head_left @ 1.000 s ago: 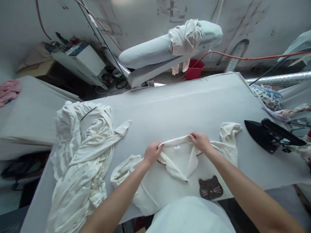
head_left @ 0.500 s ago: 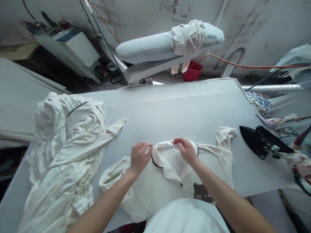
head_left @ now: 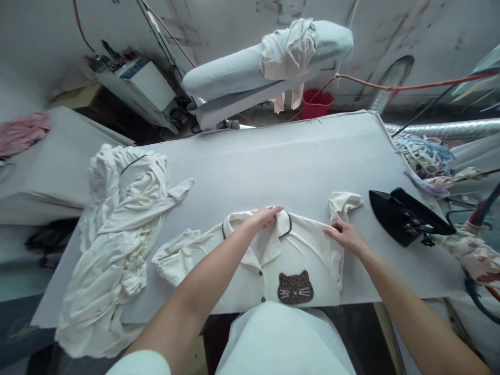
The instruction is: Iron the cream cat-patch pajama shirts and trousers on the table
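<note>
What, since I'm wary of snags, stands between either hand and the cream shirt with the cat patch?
Nothing visible: the left hand is at the collar of the cream shirt, the right hand at its shoulder. The black iron lies to the right of the right hand, not between.

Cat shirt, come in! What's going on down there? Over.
Left hand at collar; right hand at shoulder. Shirt spread on table, cat patch showing. Left forearm crosses over it; iron clear, off right.
</note>
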The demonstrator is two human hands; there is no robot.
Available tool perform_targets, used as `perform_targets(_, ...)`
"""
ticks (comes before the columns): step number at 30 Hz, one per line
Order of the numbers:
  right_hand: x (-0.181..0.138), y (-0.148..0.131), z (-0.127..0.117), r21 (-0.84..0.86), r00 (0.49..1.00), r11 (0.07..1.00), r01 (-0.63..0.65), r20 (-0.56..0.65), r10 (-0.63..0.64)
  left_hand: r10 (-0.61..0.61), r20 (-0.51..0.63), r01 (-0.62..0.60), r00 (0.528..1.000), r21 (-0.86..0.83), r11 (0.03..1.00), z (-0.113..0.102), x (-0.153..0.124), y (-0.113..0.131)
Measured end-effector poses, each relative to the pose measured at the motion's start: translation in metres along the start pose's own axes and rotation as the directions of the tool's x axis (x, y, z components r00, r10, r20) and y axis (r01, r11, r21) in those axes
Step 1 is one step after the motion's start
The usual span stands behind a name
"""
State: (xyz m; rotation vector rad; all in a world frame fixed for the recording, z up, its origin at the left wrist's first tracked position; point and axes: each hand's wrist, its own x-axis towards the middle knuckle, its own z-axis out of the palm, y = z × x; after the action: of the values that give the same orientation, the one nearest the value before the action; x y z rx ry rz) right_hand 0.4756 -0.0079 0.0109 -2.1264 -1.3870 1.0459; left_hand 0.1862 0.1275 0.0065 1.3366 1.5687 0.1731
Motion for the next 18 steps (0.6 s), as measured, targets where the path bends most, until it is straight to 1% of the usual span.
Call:
perform_targets(2, -0.001, 0.001, -0.001, -0.006, 0.997, 0.998, -0.057, -0.055, 0.057, 0.000, -0.047, 0.000, 0.999, 0.011, 1.000, 0.004, -0.002, 0.001)
perform_targets(5, -0.005, -0.002, 0.000, -0.151, 0.965, 0.960, -0.234, -0.157, 0.210, 0.044, -0.124, -0.038, 0.991, 0.050, 0.998, 0.012, -0.002, 0.006)
perform_targets(6, -0.007, -0.005, 0.000, -0.200, 0.954, 0.941, -0.274, -0.178, 0.241, 0.057, -0.143, -0.048, 0.988, 0.066, 0.997, 0.013, -0.001, 0.008)
perform_targets(7, -0.009, -0.007, 0.000, -0.230, 0.950, 0.930, -0.288, -0.189, 0.248, 0.067, -0.156, -0.055, 0.986, 0.080, 0.995, 0.014, 0.000, 0.010)
perform_targets(8, -0.012, -0.010, -0.003, -0.239, 0.953, 0.933, -0.270, -0.202, 0.225, 0.070, -0.161, -0.057, 0.984, 0.088, 0.995, 0.013, 0.000, 0.013)
perform_targets(9, -0.014, -0.012, -0.009, -0.236, 0.960, 0.948, -0.211, -0.230, 0.157, 0.067, -0.157, -0.054, 0.985, 0.085, 0.995, 0.011, -0.002, 0.014)
perform_targets(10, -0.015, -0.012, -0.018, -0.239, 0.957, 0.964, -0.115, -0.285, 0.044, 0.065, -0.144, -0.054, 0.987, 0.081, 0.995, 0.008, -0.005, 0.013)
perform_targets(11, -0.016, -0.011, -0.031, -0.265, 0.924, 0.964, -0.003, -0.369, -0.098, 0.072, -0.139, -0.061, 0.988, 0.084, 0.995, 0.003, -0.011, 0.010)
perform_targets(12, -0.015, -0.007, -0.048, -0.317, 0.851, 0.944, 0.092, -0.467, -0.240, 0.094, -0.163, -0.078, 0.982, 0.102, 0.992, -0.001, -0.022, 0.003)
perform_targets(13, -0.012, -0.001, -0.067, -0.384, 0.756, 0.911, 0.150, -0.549, -0.356, 0.140, -0.213, -0.111, 0.967, 0.141, 0.984, -0.004, -0.036, -0.009)
perform_targets(14, -0.007, 0.006, -0.087, -0.448, 0.683, 0.878, 0.167, -0.590, -0.431, 0.213, -0.276, -0.159, 0.937, 0.205, 0.966, -0.006, -0.054, -0.025)
perform_targets(15, 0.000, 0.015, -0.108, -0.499, 0.662, 0.853, 0.150, -0.590, -0.462, 0.315, -0.325, -0.222, 0.892, 0.292, 0.930, -0.006, -0.074, -0.044)
perform_targets(16, 0.007, 0.025, -0.126, -0.531, 0.691, 0.840, 0.112, -0.566, -0.450, 0.435, -0.341, -0.295, 0.834, 0.391, 0.872, -0.005, -0.095, -0.067)
perform_targets(17, 0.014, 0.033, -0.142, -0.544, 0.749, 0.835, 0.080, -0.520, -0.411, 0.553, -0.294, -0.377, 0.779, 0.485, 0.789, -0.003, -0.116, -0.092)
perform_targets(18, 0.019, 0.039, -0.155, -0.536, 0.809, 0.840, 0.084, -0.456, -0.372, 0.653, -0.195, -0.463, 0.732, 0.561, 0.686, -0.001, -0.134, -0.117)
